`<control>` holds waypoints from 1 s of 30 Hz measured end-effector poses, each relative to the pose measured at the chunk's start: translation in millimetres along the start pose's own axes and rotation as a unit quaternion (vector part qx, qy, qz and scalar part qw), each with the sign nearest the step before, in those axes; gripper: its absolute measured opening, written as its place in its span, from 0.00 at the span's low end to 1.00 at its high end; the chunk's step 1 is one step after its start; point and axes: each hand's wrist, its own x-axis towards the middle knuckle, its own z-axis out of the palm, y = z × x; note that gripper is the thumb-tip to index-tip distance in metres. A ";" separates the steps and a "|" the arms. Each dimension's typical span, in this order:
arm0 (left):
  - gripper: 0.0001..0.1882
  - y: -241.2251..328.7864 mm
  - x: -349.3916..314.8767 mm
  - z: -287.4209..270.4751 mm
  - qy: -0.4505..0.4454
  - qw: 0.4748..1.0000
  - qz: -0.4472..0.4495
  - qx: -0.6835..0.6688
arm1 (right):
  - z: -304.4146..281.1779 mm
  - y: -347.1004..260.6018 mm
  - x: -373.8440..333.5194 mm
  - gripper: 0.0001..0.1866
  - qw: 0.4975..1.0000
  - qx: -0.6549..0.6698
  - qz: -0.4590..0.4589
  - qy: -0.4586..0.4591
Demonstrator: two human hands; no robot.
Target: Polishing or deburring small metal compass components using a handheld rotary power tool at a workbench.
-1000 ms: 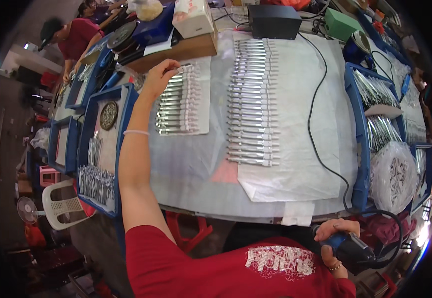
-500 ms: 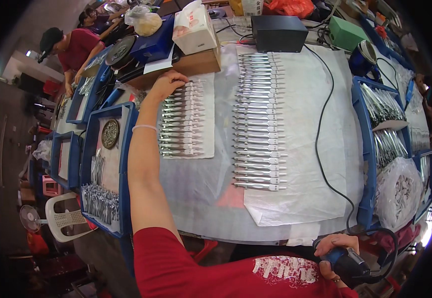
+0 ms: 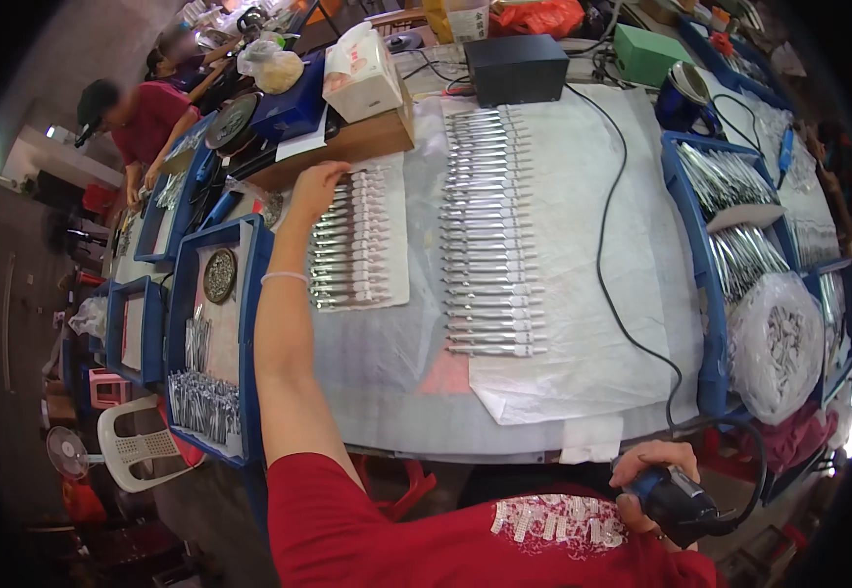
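My left hand (image 3: 318,188) reaches to the far end of a shorter row of slim metal pieces (image 3: 349,245) laid side by side on white cloth. Its fingers are bent together at the farthest pieces; what they pinch, if anything, is too small to make out. Low at the right, close to my body, my right hand (image 3: 657,465) is wrapped round a dark, corded handheld power tool (image 3: 679,502). A longer row of similar silvery pieces (image 3: 489,235) lies in the middle of the table, apart from both hands.
Blue trays (image 3: 253,343) of metal parts stand at the left, with more blue trays (image 3: 708,343) and a bag of small parts (image 3: 778,348) at the right. A black box (image 3: 516,69) and tissue box (image 3: 362,73) stand at the back. A cable (image 3: 610,265) crosses the cloth.
The whole view has shifted slightly. My left hand has drawn back a little to the left at the row's far end. My right hand keeps the tool, now turned a little.
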 end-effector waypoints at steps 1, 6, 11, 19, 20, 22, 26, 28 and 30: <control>0.10 1.7 -4.4 -4.0 0.037 0.999 0.019 0.019 | -1.1 2.6 -3.8 0.28 1.000 -0.005 -0.003 -0.002; 0.10 89.9 -46.6 -16.8 0.062 0.997 0.047 -0.029 | -6.4 4.6 -18.6 0.27 0.996 0.004 -0.063 -0.055; 0.08 191.3 -107.9 35.8 -0.105 0.979 0.124 -0.126 | -2.7 6.9 -19.5 0.27 0.989 0.042 -0.127 -0.066; 0.05 266.4 -170.4 79.4 -0.127 0.969 0.209 -0.046 | -18.1 -6.3 -60.9 0.28 0.987 0.071 -0.139 -0.044; 0.05 267.0 -173.0 81.5 -0.137 0.969 0.202 -0.033 | -19.4 -6.7 -65.0 0.28 0.989 0.074 -0.121 -0.042; 0.06 270.2 -176.5 84.6 -0.125 0.973 0.190 -0.042 | -17.5 -8.0 -70.6 0.28 0.991 0.078 -0.113 -0.011; 0.06 270.4 -184.5 88.1 -0.072 0.982 0.175 0.012 | -22.4 -14.6 -76.4 0.28 0.994 0.083 -0.071 -0.007; 0.06 270.5 -186.8 88.2 -0.074 0.983 0.167 0.012 | -24.3 -15.7 -78.6 0.26 0.996 0.073 -0.042 -0.030; 0.07 269.3 -186.6 86.2 -0.075 0.984 0.159 0.014 | -24.8 -12.7 -78.7 0.26 0.994 0.071 -0.065 -0.047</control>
